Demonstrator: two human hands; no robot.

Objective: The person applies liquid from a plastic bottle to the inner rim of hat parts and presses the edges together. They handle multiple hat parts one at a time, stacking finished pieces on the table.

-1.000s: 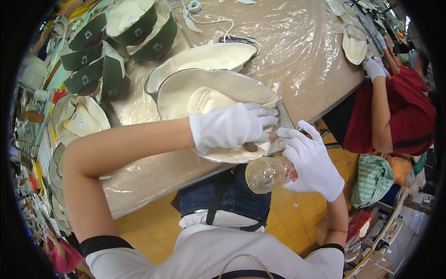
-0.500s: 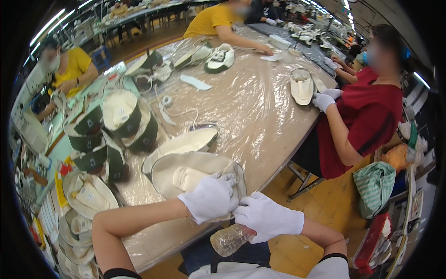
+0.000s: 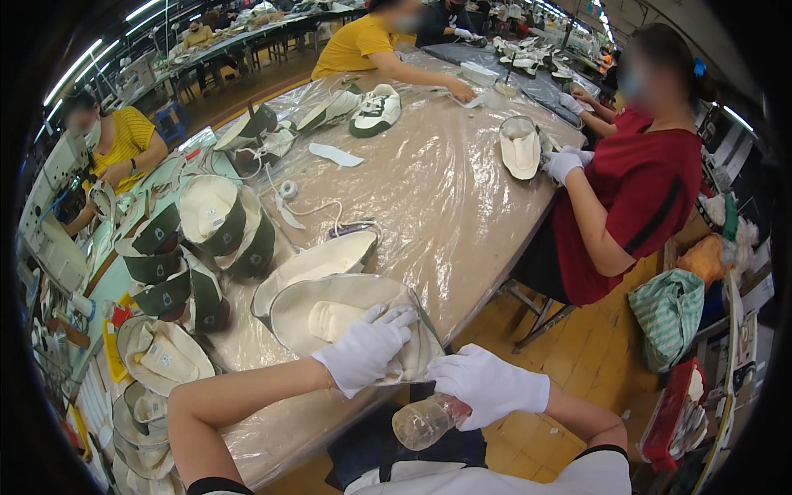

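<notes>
The shoe upper is laid at the near edge of the plastic-covered table. It is partly covered by the gloved left hand, whose grip cannot be told; rightward, a clear bottle is clamped by the gloved right hand.

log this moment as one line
left hand: on cream shoe upper | right hand: holding clear bottle | surface: plastic-covered table
</notes>
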